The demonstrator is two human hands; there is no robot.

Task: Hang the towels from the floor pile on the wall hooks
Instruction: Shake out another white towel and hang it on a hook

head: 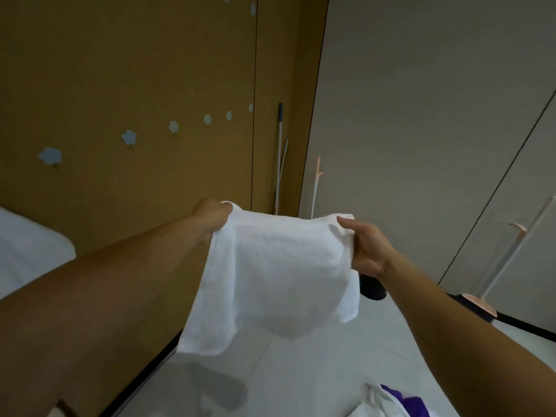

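A white towel [272,275] hangs spread between both my hands in front of me. My left hand [212,215] grips its upper left corner and my right hand [365,245] pinches its upper right corner. The towel's lower part droops over the floor. On the brown wall to the left runs a row of several pale blue flower-shaped wall hooks [129,137], all bare. The floor pile [391,401], white and purple cloth, shows at the bottom edge to the right.
A white bed [27,245] stands at the left against the brown wall. A mop handle [279,152] leans in the corner. A white and pink coat stand [511,254] rises at the right on a dark base [373,288].
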